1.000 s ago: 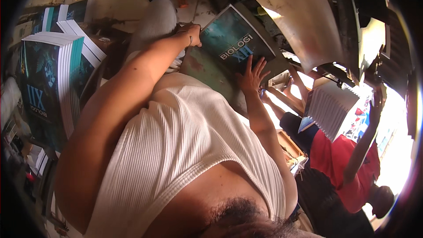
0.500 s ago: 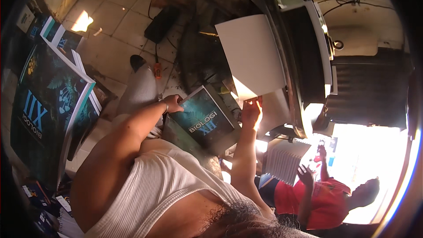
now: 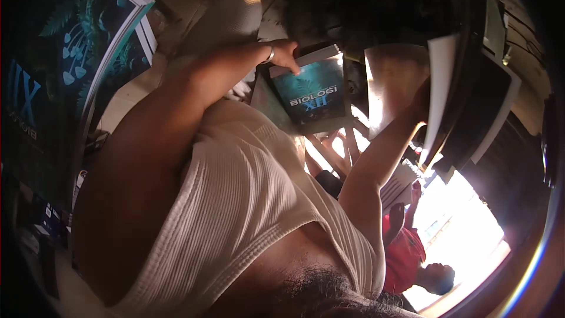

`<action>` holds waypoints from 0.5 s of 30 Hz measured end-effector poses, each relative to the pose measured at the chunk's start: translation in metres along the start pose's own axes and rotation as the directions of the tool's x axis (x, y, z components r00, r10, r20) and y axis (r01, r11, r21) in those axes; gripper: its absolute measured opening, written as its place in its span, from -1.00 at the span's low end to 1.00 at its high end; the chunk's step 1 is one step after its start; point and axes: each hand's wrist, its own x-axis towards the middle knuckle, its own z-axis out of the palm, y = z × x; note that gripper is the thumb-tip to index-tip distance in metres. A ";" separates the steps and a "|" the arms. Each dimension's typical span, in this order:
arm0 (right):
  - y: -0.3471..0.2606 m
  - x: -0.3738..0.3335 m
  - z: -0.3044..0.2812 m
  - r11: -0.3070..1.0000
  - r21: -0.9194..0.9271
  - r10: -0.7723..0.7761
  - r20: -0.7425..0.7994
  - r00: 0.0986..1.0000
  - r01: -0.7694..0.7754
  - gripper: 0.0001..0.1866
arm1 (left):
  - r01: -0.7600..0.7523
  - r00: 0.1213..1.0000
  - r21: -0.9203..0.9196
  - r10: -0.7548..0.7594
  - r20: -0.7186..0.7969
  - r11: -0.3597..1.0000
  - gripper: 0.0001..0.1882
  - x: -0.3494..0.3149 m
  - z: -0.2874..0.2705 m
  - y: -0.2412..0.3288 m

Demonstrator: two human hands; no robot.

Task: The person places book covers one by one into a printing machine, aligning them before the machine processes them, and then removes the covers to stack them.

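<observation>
Head view: left fingers [image 3: 293,66], curled in, grip the book [image 3: 313,89].

Dim interior, harsh contrast. Light pours from opening [image 3: 471,224] at right, blown to white; head [image 3: 438,278] against it nearly silhouette. Bright spot on leg [image 3: 219,29], far side. Book [image 3: 321,94] moderately lit, print legible. Left books [image 3: 65,76] shadowed. Far middle near-black. Fisheye bending, dark rim, rainbow flare at right.
</observation>
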 end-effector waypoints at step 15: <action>-0.063 -0.005 -0.099 0.948 0.276 0.166 -0.012 0.986 -0.156 -0.57 | 0.014 0.999 -0.040 -0.013 0.043 0.999 -0.39 -0.003 -0.001 0.011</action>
